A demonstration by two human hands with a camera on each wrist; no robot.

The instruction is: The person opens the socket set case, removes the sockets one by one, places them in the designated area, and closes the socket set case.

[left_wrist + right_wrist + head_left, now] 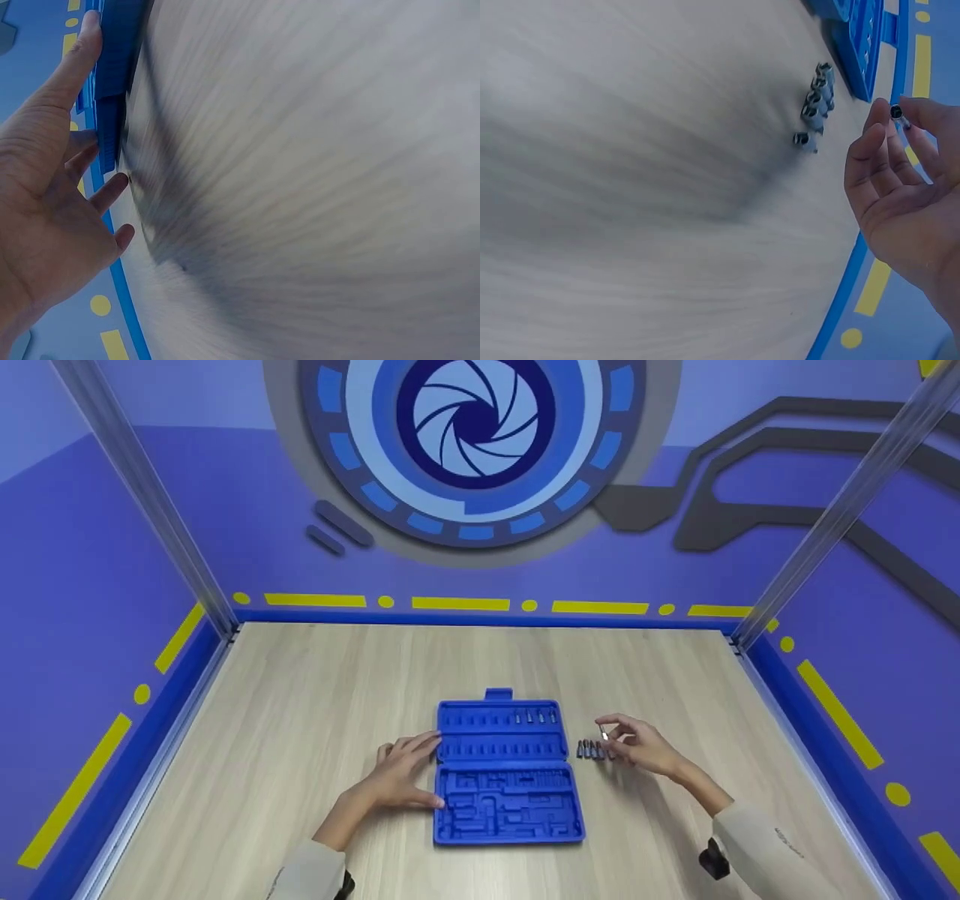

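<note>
A blue plastic tool case (510, 802) lies unfolded on the table, its lid half farther away. Several small metal bits (541, 718) sit in the right end of the lid's far row. My left hand (397, 776) rests against the case's left side, thumb at the lower half and fingers spread at the lid. To the right of the case, my right hand (637, 744) pinches a small metal nut driver bit (898, 113) between thumb and fingers, raised off the table. Beneath it, several similar bits (816, 105) stand in a short row on the tabletop.
The wooden table (315, 682) is bounded by blue printed panels (225, 525) at the back and sides. Metal frame posts (154, 502) rise at the far corners. The lid's latch tab (499, 693) sticks out at the case's far edge.
</note>
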